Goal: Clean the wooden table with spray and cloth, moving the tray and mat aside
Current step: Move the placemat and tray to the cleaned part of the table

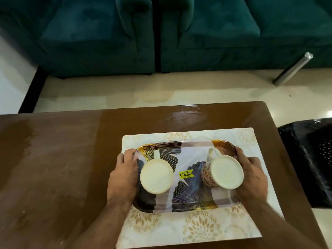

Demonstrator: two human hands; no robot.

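**Both hands on the tray**

A person's left hand [124,174] and right hand [251,175] grasp the short ends of a leaf-patterned tray [188,187] carrying two upturned cups [156,175] [222,172]. The tray lies over a pale floral mat [197,229] at the right of the wooden desk [53,168], facing a green sofa [107,33].

Head view, steeply down, close over table [53,159].

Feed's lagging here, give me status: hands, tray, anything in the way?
Left hand and right hand grip tray ends. Tray over mat. Two mugs riding loose.
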